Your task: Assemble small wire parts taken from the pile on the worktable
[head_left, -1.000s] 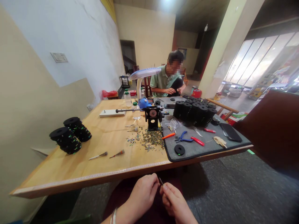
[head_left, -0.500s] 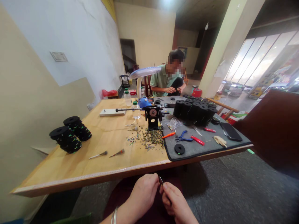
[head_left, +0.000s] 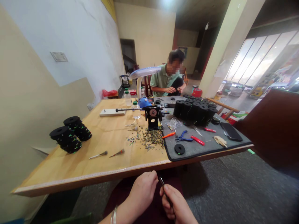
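The left hand point(head_left: 142, 193) is curled closed, and the right hand point(head_left: 175, 203) pinches a thin dark rod point(head_left: 162, 181). The rod tilts up between them, below the tabletop point(head_left: 93, 169) edge. I cannot tell whether the left hand touches it.

One black winder point(head_left: 153, 117) stands mid-table. Left of it are two green-flecked spools point(head_left: 70, 134), two small brushes point(head_left: 98, 155), one white flat box point(head_left: 112, 112) and two green-capped bottles point(head_left: 135, 109). Behind it are one lamp point(head_left: 144, 74) and one seated person point(head_left: 167, 81). Right of it, one grey mat point(head_left: 210, 147) carries black reels point(head_left: 195, 112) packed too tightly to count, one blue-handled pliers point(head_left: 183, 137), two red-handled tools point(head_left: 197, 140) and one black disc point(head_left: 179, 149). Nearer than it are one left hand point(head_left: 142, 193), one right hand point(head_left: 175, 203) and one thin metal tool point(head_left: 161, 181).
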### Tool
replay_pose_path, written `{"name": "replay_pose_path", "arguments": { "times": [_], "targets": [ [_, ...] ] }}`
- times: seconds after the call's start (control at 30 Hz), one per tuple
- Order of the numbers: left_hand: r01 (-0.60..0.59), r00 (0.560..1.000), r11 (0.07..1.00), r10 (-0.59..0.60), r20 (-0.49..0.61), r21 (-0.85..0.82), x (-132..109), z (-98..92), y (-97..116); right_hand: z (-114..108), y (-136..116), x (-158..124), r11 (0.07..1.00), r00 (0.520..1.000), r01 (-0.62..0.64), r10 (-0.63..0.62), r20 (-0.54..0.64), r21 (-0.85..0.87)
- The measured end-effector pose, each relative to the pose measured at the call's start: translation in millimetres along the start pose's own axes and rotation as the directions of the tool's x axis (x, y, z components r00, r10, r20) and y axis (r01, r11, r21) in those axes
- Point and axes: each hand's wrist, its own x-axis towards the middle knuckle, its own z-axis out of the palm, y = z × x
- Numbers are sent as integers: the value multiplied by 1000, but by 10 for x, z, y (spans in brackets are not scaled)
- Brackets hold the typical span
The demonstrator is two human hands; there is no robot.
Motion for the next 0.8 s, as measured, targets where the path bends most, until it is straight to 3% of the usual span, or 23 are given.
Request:
{"name": "replay_pose_path", "arguments": {
  "times": [0.23,0.8],
  "targets": [
    [42,999,999,-42,-26,-20,18,-5,-29,-64,49,-55,997,995,-74,72,71,32],
    [-43,999,991,41,15,129,-21,10,35,10,-60,-35,997,999,-30,32,-27,67]
  ]
}}
